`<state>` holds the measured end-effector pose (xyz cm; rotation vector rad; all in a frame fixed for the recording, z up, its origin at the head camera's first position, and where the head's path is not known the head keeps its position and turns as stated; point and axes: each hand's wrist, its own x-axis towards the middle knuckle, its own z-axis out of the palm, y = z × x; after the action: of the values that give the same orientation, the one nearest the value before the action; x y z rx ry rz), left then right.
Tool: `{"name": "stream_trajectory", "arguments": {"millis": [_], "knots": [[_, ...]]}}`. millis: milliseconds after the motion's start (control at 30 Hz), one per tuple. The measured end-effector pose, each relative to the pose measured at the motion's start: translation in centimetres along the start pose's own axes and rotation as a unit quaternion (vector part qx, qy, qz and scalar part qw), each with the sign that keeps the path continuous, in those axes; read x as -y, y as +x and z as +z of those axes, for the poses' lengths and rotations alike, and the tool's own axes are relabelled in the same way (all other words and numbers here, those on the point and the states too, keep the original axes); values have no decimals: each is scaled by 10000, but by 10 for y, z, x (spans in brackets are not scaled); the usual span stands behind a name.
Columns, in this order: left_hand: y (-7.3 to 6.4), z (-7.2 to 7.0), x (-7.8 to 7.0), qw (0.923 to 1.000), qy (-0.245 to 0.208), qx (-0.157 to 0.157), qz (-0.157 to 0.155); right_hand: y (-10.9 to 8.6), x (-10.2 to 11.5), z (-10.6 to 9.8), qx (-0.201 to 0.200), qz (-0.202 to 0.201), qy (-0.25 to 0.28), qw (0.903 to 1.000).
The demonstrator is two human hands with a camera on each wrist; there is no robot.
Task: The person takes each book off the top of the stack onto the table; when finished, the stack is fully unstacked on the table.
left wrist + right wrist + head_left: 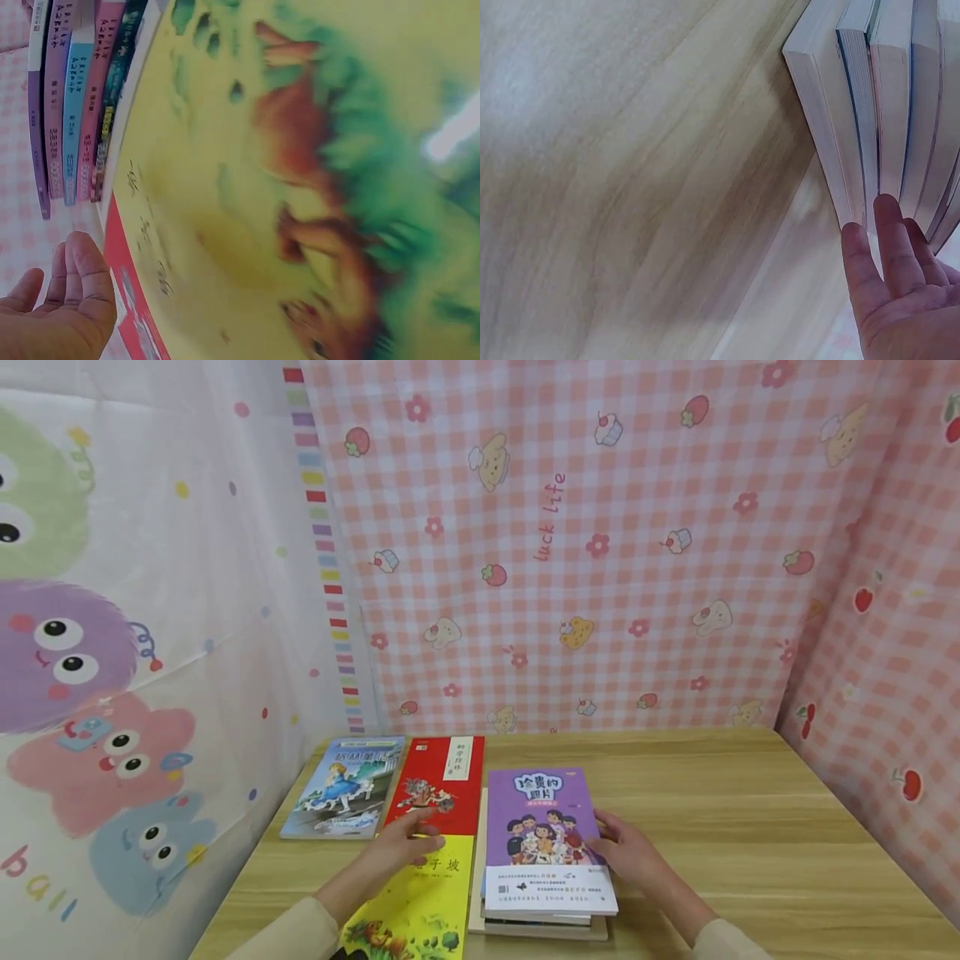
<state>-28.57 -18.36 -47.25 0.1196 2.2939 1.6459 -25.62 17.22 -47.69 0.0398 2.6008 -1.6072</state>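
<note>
A purple picture-covered book (542, 806) lies on top of a stack of several books in the head view. My right hand (628, 853) is at the stack's right side; in the right wrist view its extended fingers (897, 251) touch the page edges of the stacked books (889, 97). Left of the stack, my left hand (405, 852) hovers over a yellow book (412, 906) with loosely bent fingers and nothing in them. In the left wrist view, that hand (67, 311) is apart from the stack's coloured spines (79, 112).
A red book (457, 797) lies behind the yellow one, and a blue book (348, 785) with a girl on its cover lies to their left. All rest on a wood-grain table (712, 810). A pink checked curtain (600, 585) hangs behind, with a white patterned one (210, 610) at left.
</note>
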Motion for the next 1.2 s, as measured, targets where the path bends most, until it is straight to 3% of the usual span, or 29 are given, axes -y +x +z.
{"name": "stream_trajectory", "arguments": {"millis": [367, 600, 733, 933, 1200], "knots": [[29, 46, -13, 9999, -109, -21, -73, 0, 0, 4, -25, -200, 50, 9998], [36, 63, -14, 9999, -70, -65, -96, -2, 1, 6, 46, -356, -279, 9990], [40, 62, -11, 9997, -185, -170, -28, -3, -1, 3, 41, -360, -336, 9988], [43, 51, -10, 9981, -550, -254, -83, -3, -1, 6, 26, -356, 115, 9993], [32, 31, -7, 9949, -972, -230, -130, -2, -3, 13, 53, -222, 597, 9980]]}}
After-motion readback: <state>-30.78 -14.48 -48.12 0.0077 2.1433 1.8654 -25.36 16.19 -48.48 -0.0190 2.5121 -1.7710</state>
